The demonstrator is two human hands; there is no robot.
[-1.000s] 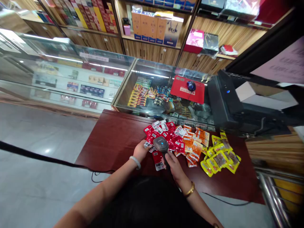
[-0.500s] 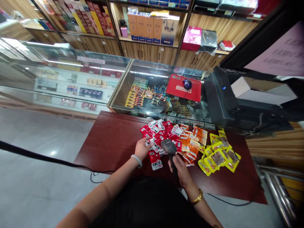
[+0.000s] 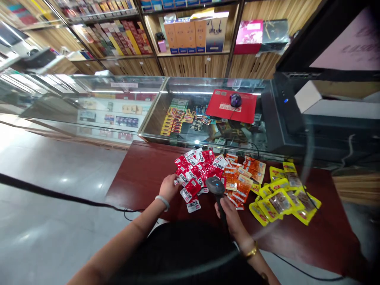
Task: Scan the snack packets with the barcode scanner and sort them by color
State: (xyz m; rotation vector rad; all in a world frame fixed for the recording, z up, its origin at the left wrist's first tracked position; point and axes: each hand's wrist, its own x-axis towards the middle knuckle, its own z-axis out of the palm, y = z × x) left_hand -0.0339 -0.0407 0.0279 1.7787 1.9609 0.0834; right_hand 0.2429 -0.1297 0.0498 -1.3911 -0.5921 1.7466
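My right hand [image 3: 230,215] is wrapped round the handle of a black barcode scanner [image 3: 215,185], a blue light glowing on its head. The scanner is over the right side of a heap of red-and-white snack packets [image 3: 197,172]. At the heap's left edge is my left hand [image 3: 169,187], its fingers pinched on a packet that they partly hide. Just right of those fingers lies another red packet [image 3: 191,189], overlapping one below it. Orange snack packets [image 3: 242,186] lie beside the heap, and yellow snack packets [image 3: 279,200] are farther right.
The packets lie on a dark red tabletop [image 3: 133,174] against a glass display counter [image 3: 148,114]. On the counter are a red mat [image 3: 215,105], a computer mouse [image 3: 236,100] and a black monitor [image 3: 299,59]. A black cable [image 3: 308,275] runs past the table's front right.
My left hand has moved slightly left, and a red packet now overlaps the lowest one. A blue light now shows on the scanner. The whole view has shifted a little.
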